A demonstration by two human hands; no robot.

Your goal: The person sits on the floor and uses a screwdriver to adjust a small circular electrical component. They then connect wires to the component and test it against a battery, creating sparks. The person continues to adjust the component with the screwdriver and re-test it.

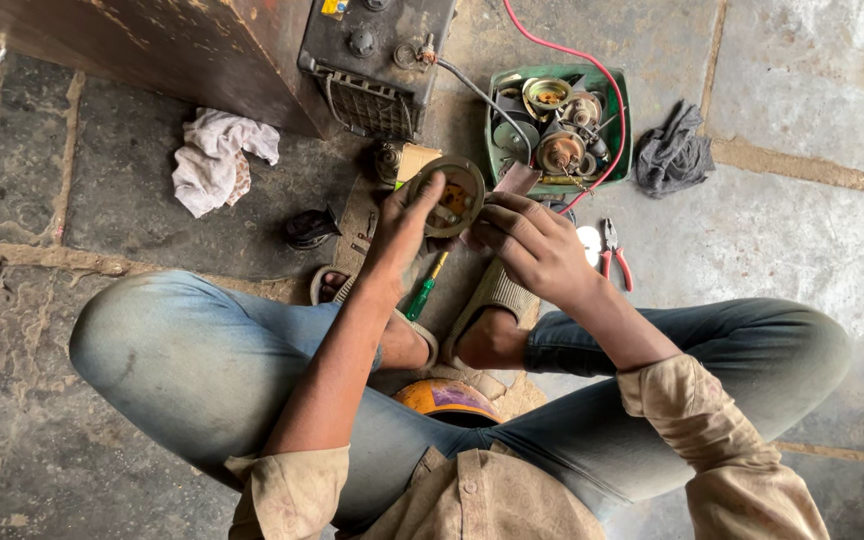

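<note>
A round metal part (449,196), a shallow dish with yellow and metal bits inside, is held up between both hands over the stone floor (772,240), just in front of the person's sandalled feet. The left hand (404,225) grips its left rim, fingers curled up along the edge and clamped on it. The right hand (530,245) is at the right rim, fingers bent and pressed together against the part's side; whether it grips or only steadies is hard to tell.

Below the part a green-handled screwdriver (422,290) lies on the floor between the feet. Red-handled pliers (612,255) lie just right of the right hand. Beyond the hands stands a green tray (619,110) filled with round metal pieces, with a red wire (567,55) looping around it. A dark battery (372,50) stands left of the tray, beside a rusty brown box (152,50). A white rag (214,158) lies well to the left, a grey rag (672,155) just right of the tray. A yellow cap (447,397) rests near the person's lap
</note>
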